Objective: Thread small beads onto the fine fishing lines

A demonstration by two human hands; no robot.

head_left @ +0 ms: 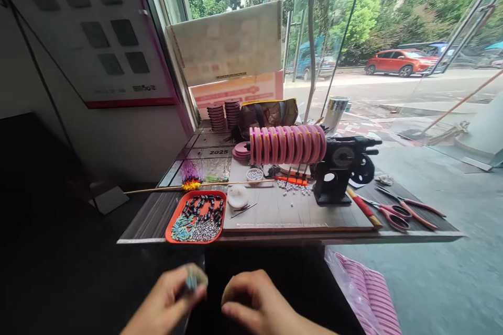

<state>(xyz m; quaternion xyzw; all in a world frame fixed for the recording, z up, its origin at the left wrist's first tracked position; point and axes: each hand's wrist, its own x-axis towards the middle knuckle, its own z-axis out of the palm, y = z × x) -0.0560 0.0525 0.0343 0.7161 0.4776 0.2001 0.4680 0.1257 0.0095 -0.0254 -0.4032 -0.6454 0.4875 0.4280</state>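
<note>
In the head view my left hand is below the table's front edge, closed around a small blue-green piece, blurred by motion. My right hand is beside it, thumb and curled fingers close together; whether anything is between the fingertips I cannot make out. The two hands are apart. Just above them on the table, an orange tray holds black pieces, blue-green tubes and small silvery beads.
A black hand-cranked winder carries a row of pink spools. On the board are a white round lid and scattered beads. Scissors and pliers lie right. A thin stick overhangs the table's left edge.
</note>
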